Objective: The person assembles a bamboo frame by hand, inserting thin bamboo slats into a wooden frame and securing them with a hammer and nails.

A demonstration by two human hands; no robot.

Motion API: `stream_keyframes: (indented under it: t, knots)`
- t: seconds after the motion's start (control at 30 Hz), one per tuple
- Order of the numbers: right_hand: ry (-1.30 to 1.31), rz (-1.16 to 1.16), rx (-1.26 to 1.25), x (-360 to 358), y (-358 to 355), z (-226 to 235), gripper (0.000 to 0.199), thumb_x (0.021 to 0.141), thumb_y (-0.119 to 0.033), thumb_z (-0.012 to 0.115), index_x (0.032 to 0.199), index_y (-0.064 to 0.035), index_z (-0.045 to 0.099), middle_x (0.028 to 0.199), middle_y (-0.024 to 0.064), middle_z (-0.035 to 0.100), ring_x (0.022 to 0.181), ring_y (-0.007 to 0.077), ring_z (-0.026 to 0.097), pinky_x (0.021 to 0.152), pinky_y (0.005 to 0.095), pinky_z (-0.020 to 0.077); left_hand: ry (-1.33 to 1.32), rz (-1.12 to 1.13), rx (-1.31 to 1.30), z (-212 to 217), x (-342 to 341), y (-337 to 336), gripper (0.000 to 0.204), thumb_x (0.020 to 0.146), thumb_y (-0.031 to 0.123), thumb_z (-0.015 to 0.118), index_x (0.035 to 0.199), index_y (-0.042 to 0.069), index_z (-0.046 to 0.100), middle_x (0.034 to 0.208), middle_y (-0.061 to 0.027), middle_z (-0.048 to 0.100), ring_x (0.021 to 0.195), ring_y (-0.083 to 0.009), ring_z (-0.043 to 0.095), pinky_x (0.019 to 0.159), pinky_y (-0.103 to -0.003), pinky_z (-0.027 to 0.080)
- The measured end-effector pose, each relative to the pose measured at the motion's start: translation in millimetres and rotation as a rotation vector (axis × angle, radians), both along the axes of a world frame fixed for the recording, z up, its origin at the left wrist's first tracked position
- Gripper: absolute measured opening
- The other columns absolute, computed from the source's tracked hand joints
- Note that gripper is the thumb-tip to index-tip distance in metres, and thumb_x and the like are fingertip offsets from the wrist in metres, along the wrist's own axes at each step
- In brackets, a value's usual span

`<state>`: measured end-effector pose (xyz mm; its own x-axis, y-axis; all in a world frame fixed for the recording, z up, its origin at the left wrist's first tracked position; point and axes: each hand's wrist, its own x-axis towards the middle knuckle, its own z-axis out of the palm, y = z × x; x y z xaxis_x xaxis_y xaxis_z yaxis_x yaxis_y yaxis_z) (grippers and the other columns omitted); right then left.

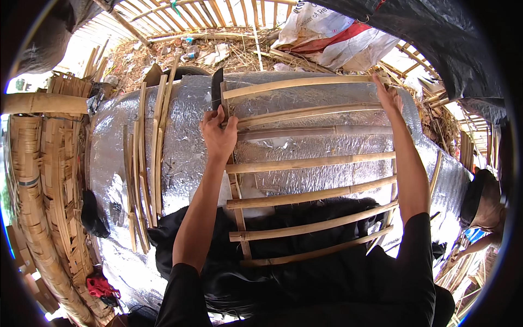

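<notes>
A ladder-like bamboo frame (310,163) lies over my lap and the silver foil mat, several split slats crossing two long side strips. My left hand (219,133) is closed on the left side strip near its far end, fingers curled and partly hidden. Right beside those fingers stands a dark curved blade (216,91); its handle cannot be seen. My right hand (388,97) grips the frame's far right corner, at the end of the farthest slat (305,84). The slat ends by that hand are partly covered.
Loose bamboo strips (158,131) lie on the foil mat (182,147) at left. A woven bamboo wall (54,191) borders the left side. Beyond the mat are littered ground and a white-and-red sack (338,38). Another person's arm (474,245) shows at far right.
</notes>
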<state>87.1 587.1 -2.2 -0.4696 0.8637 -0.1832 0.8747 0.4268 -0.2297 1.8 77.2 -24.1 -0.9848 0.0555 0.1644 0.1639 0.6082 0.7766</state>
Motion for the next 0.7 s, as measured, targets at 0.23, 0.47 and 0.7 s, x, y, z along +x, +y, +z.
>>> stream_keyframes:
  t: [0.23,0.47,0.7]
  knots:
    - [-0.069,0.049,-0.003,-4.1,-13.8,5.7,0.118,0.076,-0.097,0.039,0.128,0.0053,0.066,0.131,0.0308,0.064,0.128,0.041,0.06,0.107,0.049,0.0454,0.008,-0.019,0.026,-6.8,-1.4,-4.4,0.032,0.082,0.021,0.07,0.098,-0.007,0.072,0.088,-0.0146,0.056,0.084,-0.028,0.057,0.08,-0.037,0.045]
    - [-0.091,0.013,-0.006,-3.7,-32.3,3.0,0.117,0.077,-0.096,0.038,0.129,0.0046,0.065,0.131,0.0287,0.065,0.127,0.0394,0.061,0.103,0.0499,0.0492,-0.189,-0.135,0.313,-0.7,-7.2,-20.4,0.03,0.085,0.018,0.074,0.101,-0.007,0.071,0.09,-0.0076,0.054,0.087,-0.018,0.054,0.077,-0.031,0.043]
    - [-0.082,0.001,-0.001,-3.3,-35.3,3.5,0.114,0.079,-0.096,0.037,0.13,0.0027,0.065,0.134,0.0281,0.063,0.13,0.0397,0.059,0.107,0.0504,0.0455,-0.146,-0.214,0.182,4.6,-5.8,-23.2,0.048,0.092,0.032,0.079,0.114,-0.009,0.068,0.094,-0.0052,0.055,0.08,-0.0113,0.053,0.068,-0.026,0.043]
